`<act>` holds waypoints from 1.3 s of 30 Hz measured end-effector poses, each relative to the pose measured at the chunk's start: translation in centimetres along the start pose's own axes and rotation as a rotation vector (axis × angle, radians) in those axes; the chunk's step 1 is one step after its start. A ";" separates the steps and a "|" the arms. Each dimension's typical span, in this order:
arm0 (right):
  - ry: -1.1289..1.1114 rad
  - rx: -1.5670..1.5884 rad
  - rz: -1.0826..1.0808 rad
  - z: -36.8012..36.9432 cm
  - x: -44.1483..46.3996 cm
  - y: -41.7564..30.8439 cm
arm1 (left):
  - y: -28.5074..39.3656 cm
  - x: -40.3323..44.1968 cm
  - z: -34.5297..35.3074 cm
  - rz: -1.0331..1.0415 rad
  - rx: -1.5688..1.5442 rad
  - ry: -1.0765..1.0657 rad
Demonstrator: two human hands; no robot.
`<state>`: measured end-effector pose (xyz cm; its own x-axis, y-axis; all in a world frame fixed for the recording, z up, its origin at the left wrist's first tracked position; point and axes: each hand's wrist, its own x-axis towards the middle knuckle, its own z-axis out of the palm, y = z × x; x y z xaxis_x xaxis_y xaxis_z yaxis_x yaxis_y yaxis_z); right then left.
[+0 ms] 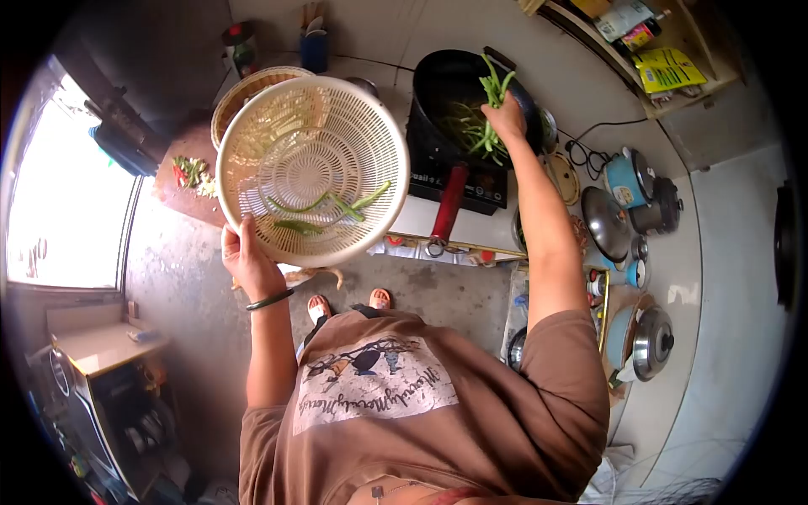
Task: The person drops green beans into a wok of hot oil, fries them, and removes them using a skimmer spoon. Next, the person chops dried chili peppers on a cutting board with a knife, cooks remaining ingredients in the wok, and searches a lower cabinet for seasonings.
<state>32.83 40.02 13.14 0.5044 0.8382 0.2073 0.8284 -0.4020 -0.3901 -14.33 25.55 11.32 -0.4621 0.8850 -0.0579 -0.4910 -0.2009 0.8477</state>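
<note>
My left hand [252,259] grips the rim of a white plastic colander [311,168], thumb on the inside, and holds it tilted in the air. A few green beans [324,204] lie in its lower part. Closed around a bunch of green beans [497,80], my right hand [507,118] is over the right side of a black wok [433,80]. Some beans hang below that hand, and more show inside the wok in what looks like liquid. The wok's red handle [451,202] points toward me. Under the wok is a black induction cooker [471,189].
Behind the colander stands a wicker basket [225,114]. Chopped red and green pieces [194,175] lie on a board at left. Pots, a metal lid [604,220] and a cable [589,156] line the right counter. An animal [316,273], partly hidden, is on the floor.
</note>
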 end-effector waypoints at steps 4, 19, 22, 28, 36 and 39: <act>-0.109 -0.122 0.068 -0.8 0.2 -0.6 | 0.5 0.1 -0.1 0.066 0.030 0.014; -0.353 -0.244 -1.016 -3.7 -19.8 -21.4 | 0.7 1.0 1.1 0.074 0.077 -0.117; -0.706 -0.550 -0.889 -2.3 -21.5 -22.6 | 0.9 0.9 1.2 0.106 0.073 -0.128; -0.718 -0.447 -0.823 -0.6 -21.5 -22.9 | 1.0 1.1 0.0 0.097 0.050 -0.126; -0.451 -0.011 -0.976 3.6 -26.6 -26.2 | 1.3 0.9 -0.6 0.100 0.009 -0.128; -0.984 0.059 -0.626 2.8 -26.2 -27.5 | 1.3 0.8 -0.7 0.086 -0.005 -0.138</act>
<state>-3.83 30.19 15.95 -0.4164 0.8181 -0.3966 0.8398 0.1791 -0.5124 -15.80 25.71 12.02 -0.3966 0.9137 0.0883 -0.4580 -0.2803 0.8436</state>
